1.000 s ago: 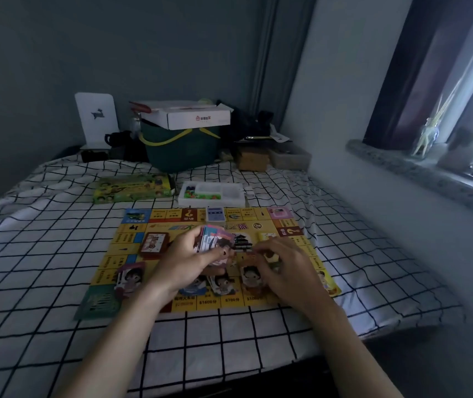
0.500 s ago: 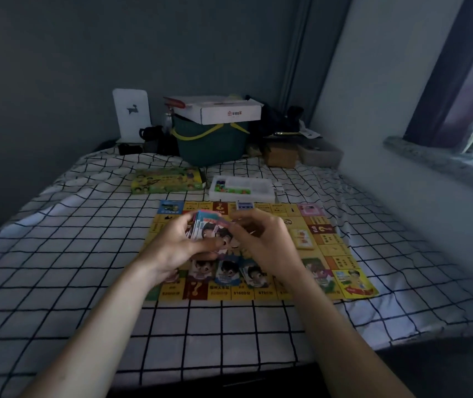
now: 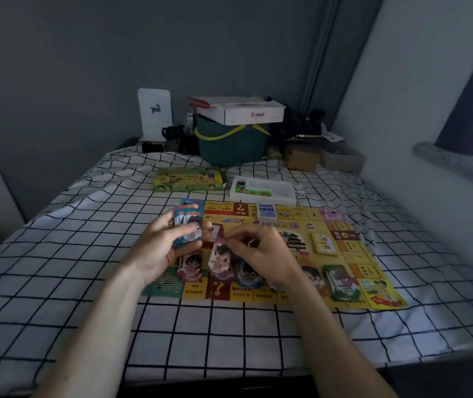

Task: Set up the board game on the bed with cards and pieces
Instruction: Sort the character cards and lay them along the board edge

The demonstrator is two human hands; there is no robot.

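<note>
1. While the game board (image 3: 341,254) is lying flat on the checked bed sheet (image 3: 57,254), both hands are hovering over its near-left part.
2. Left hand (image 3: 157,248) is gripping a stack of cards (image 3: 188,228), fingers curled round the stack, thumb across its face; stack is sitting above the board's left edge zone.
3. Right hand (image 3: 261,254) is pinching the top of a single character card (image 3: 220,258) between thumb and fingertips; card is hanging roughly upright, just right of the stack, over the board's near row.
4. The two hands are sitting close together, not touching as far as I can tell.
5. More character cards are lying along the board's near edge: one (image 3: 191,267) under the left hand, one (image 3: 248,275) partly hidden under the right hand.
6. A green card pile (image 3: 340,282) is sitting near the board's near-right corner.
7. A yellow card pile (image 3: 324,244) is lying right of the board's centre; a blue card pile (image 3: 266,211) is resting at the board's far edge.
8. Beyond the board's far edge: the green game box (image 3: 189,179) at left, the white pieces tray (image 3: 264,189) just beside it at right.
9. Further behind the board: a dark green bucket (image 3: 229,145) carrying a white carton (image 3: 246,112) on top.
</note>
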